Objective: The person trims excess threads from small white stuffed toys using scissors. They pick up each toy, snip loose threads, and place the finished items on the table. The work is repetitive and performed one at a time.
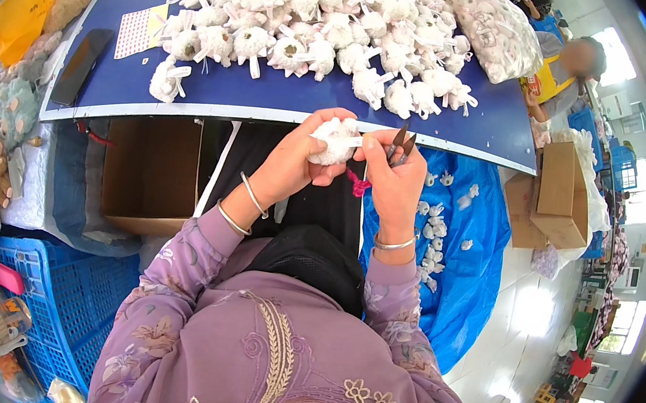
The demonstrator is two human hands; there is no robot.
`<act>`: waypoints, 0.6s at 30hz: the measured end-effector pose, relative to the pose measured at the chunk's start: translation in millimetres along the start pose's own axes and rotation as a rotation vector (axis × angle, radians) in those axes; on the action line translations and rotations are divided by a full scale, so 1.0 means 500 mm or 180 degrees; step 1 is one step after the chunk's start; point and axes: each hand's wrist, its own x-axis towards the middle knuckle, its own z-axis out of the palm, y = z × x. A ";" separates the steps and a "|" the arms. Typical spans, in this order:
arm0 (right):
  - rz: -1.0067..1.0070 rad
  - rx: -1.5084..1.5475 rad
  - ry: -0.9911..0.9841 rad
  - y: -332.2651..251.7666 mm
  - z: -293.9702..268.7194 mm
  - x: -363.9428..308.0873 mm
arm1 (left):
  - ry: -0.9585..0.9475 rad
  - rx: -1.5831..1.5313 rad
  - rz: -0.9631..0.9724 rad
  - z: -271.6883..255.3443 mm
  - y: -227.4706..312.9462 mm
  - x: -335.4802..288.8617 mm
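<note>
1 white plush (pixel 332 144) in curled l hand (pixel 293 157); r hand (pixel 395 188), angled in, pinches its tag (pixel 354 142) + grips snips (pixel 402 143).

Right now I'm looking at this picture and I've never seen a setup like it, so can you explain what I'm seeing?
There is no machine here, just a person's two bare hands. The picture comes from a wide fisheye camera worn on the head, looking down, so straight edges bend; picture left is the person's left. The left hand holds a fluffy white piece. The right hand holds dark-bladed snips, its thumb near a white tab on that piece. Ahead, the blue table bears a heap of similar pieces and a full clear bag. More white pieces lie on blue sheeting at the right.
</note>
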 end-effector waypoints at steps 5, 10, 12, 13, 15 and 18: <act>-0.0060 0.0022 -0.0201 0.013 0.000 -0.024 | 0.0128 -0.0123 0.0390 0.003 0.002 0.002; -0.0161 -0.0144 -0.0289 0.011 -0.001 -0.022 | 0.0287 0.0675 0.0665 0.000 -0.005 0.003; -0.0087 -0.0074 -0.0307 0.006 0.003 -0.022 | 0.0427 0.1169 0.0760 0.004 0.000 0.001; -0.0050 -0.0034 -0.0323 0.004 0.006 -0.022 | 0.0512 0.0952 0.0754 0.005 -0.001 0.002; -0.0170 0.0032 -0.0434 0.018 0.012 -0.019 | 0.0684 0.0518 0.0743 0.006 -0.003 0.004; -0.0325 -0.0074 -0.0551 0.018 0.020 -0.021 | 0.0599 -0.0259 0.0706 0.009 0.003 0.004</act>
